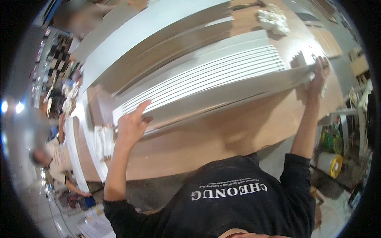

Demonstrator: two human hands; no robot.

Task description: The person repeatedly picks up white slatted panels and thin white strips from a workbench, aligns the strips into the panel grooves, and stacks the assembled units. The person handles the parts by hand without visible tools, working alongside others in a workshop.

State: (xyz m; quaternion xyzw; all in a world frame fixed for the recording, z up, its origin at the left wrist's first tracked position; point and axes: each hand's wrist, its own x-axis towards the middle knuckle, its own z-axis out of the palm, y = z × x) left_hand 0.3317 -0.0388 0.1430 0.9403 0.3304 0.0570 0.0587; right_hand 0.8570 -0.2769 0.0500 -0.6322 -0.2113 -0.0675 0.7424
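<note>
A long, narrow grey-white panel (222, 95) stands tilted on its long edge across the table in front of me. My right hand (320, 75) grips its right end, with the fingers wrapped round the end. At the left end is my left hand (133, 125), its thumb by the panel's face and its index finger stretched over the top edge; the other fingers are partly hidden. Just behind the panel lies a row of similar white strips (206, 75), set closely side by side.
Larger panels (166, 47) lie farther back on the wooden table (190, 158). A small stack of white strips (104, 141) sits at the left. Crumpled white cloth (274, 20) lies at the far right. Co-workers stand beyond the left side. A white and yellow spool (331, 164) is below right.
</note>
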